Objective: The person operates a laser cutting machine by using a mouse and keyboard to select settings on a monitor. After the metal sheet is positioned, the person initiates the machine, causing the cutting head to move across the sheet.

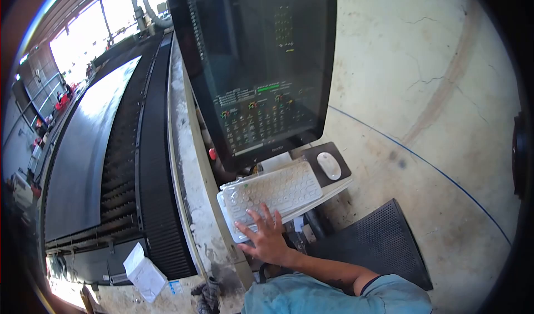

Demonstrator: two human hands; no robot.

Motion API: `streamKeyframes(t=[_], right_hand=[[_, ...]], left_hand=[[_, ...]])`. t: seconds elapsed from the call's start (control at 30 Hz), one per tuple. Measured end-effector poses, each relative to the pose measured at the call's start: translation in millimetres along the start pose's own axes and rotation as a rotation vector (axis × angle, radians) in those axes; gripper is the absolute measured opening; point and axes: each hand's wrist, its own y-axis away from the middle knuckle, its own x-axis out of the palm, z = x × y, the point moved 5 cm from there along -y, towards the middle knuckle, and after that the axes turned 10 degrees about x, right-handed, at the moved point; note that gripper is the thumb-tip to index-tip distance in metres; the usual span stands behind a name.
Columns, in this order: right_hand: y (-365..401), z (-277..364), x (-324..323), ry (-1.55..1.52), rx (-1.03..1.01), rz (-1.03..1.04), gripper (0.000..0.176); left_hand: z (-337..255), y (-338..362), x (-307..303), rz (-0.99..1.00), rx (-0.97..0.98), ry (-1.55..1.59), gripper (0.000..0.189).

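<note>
My right hand (266, 240) lies palm down with its fingers spread, the fingertips over the lower left keys of a white keyboard (283, 189). A clear, wrinkled plastic cover is stretched over that keyboard. To its right, a white mouse (329, 166) rests on a dark pad (344, 173). Directly above the keyboard stands a large black monitor (258, 52), turned upright, whose dark screen shows rows of icons and a green bar. My left hand is out of the frame.
On the left, a long slatted machine bed (123, 175) carries a wide metal sheet (83, 163). Folded white paper (146, 273) and a grey glove (208, 296) lie at its near end. A black perforated panel (372, 241) and a blue cable (423, 159) are on the right.
</note>
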Motion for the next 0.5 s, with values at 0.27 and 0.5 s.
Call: streamKeyframes(t=[0.27,0.5], right_hand=[[-3,0,1,-0.016,-0.016,0.046,0.059],[-2,2,0,-0.019,-0.017,0.025,0.055]], left_hand=[[-8,6,3,0.279,0.604,-1.237,0.043],[-6,5,11,0.335,0.748,-1.452,0.048]])
